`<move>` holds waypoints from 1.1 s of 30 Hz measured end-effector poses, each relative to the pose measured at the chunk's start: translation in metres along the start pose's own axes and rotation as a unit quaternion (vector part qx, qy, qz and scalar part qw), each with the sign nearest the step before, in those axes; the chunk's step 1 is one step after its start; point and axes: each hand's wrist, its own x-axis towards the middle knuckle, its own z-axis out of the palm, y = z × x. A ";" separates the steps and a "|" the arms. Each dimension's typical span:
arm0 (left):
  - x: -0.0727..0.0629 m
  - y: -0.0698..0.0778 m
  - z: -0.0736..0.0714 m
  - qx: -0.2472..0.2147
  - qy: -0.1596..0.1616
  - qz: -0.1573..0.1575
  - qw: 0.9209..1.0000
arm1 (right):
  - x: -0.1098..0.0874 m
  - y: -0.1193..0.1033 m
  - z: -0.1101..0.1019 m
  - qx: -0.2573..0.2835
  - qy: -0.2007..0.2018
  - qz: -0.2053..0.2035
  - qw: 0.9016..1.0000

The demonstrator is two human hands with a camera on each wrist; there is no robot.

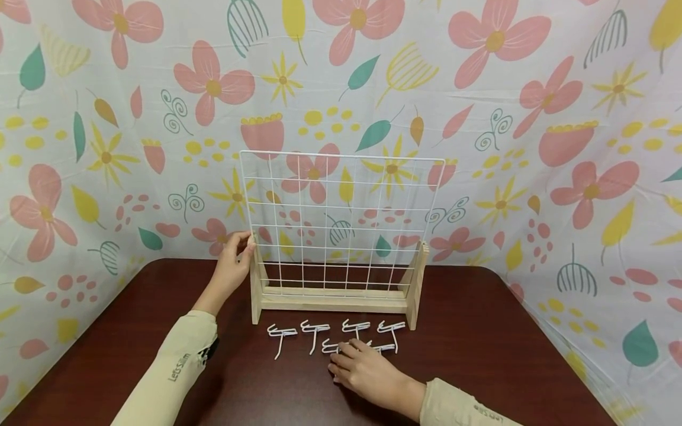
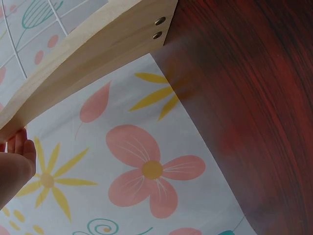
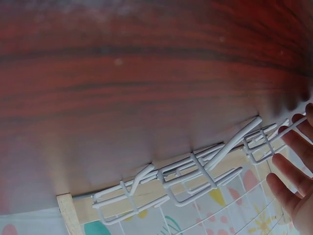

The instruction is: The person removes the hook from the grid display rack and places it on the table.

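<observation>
A white wire grid panel stands upright in a pale wooden stand. My left hand grips the top of the stand's left side piece, fingers behind and thumb in front, beside the grid's edge. In the left wrist view, the fingers curl at the edge of that wooden side piece. In front of the stand lie several white wire hooks. My right hand is low over the nearer hooks, partly hiding them. The right wrist view has its spread fingers right at the stem of a hook.
The dark red-brown table carries the stand and the hooks. A floral cloth hangs behind the table and along both sides. Two metal screw heads show low on the wooden side piece.
</observation>
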 end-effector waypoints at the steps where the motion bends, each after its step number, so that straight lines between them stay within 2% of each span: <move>1: 0.000 0.000 0.001 0.000 0.007 0.009 1.000 | 0.000 0.000 0.000 0.000 0.000 0.000 1.000; 4: -0.002 0.002 0.001 -0.001 0.010 0.018 1.000 | 0.000 0.000 0.001 -0.002 0.001 -0.001 1.000; 12: -0.001 0.003 0.002 0.000 -0.011 -0.029 1.000 | 0.000 -0.003 0.002 -0.012 0.004 -0.007 1.000; 19: 0.000 0.006 0.002 -0.008 -0.016 -0.040 0.999 | 0.001 -0.004 0.000 -0.012 -0.003 -0.007 1.000; 26: -0.001 0.007 0.000 -0.005 -0.012 -0.042 0.999 | 0.003 -0.003 -0.005 0.029 0.019 0.005 0.999; 33: -0.005 0.011 -0.002 0.001 -0.025 -0.064 0.998 | 0.002 -0.002 -0.013 0.101 0.066 0.053 0.991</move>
